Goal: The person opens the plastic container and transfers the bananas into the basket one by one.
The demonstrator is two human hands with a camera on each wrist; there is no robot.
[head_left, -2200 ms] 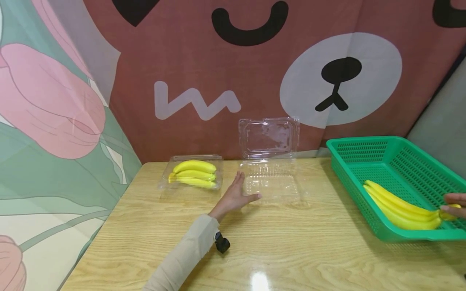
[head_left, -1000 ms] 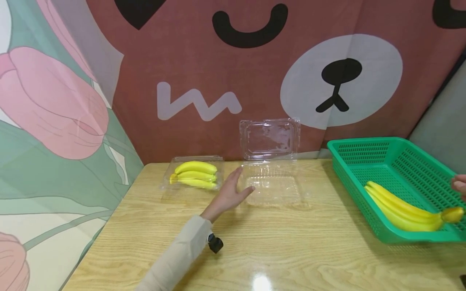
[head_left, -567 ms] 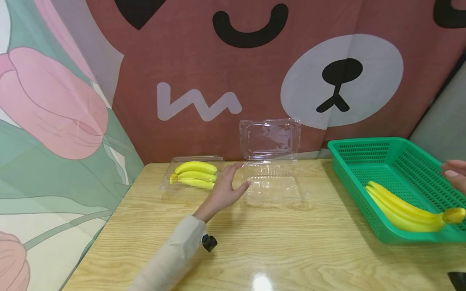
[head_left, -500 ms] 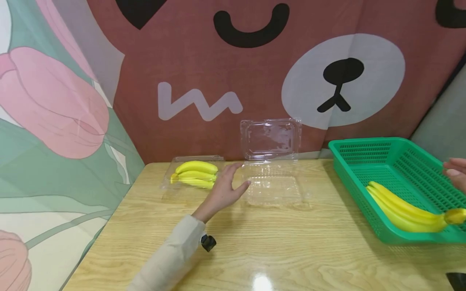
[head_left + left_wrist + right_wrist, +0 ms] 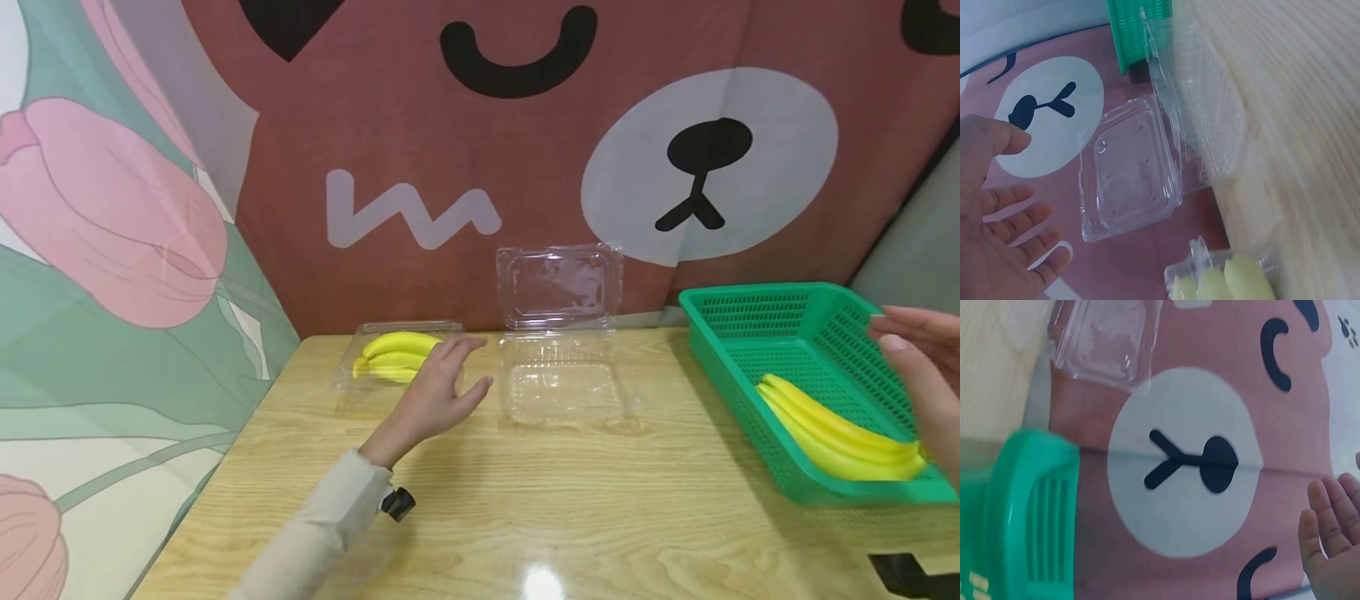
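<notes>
L hand (image 5: 435,392) slid off the open empty clamshell (image 5: 561,385) toward the packed banana box (image 5: 396,360) at table's back-left, fingers loose, holding nothing; R hand (image 5: 918,367) let go of bananas (image 5: 836,429), now open above the green basket (image 5: 757,321) at right edge.

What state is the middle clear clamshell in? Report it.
Open and empty: the clamshell has its lid standing upright against the backdrop, nothing in the tray.

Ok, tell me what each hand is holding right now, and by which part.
Nothing is held. The left hand hovers open in front of the closed banana box; the right hand is open above the green basket.
</notes>
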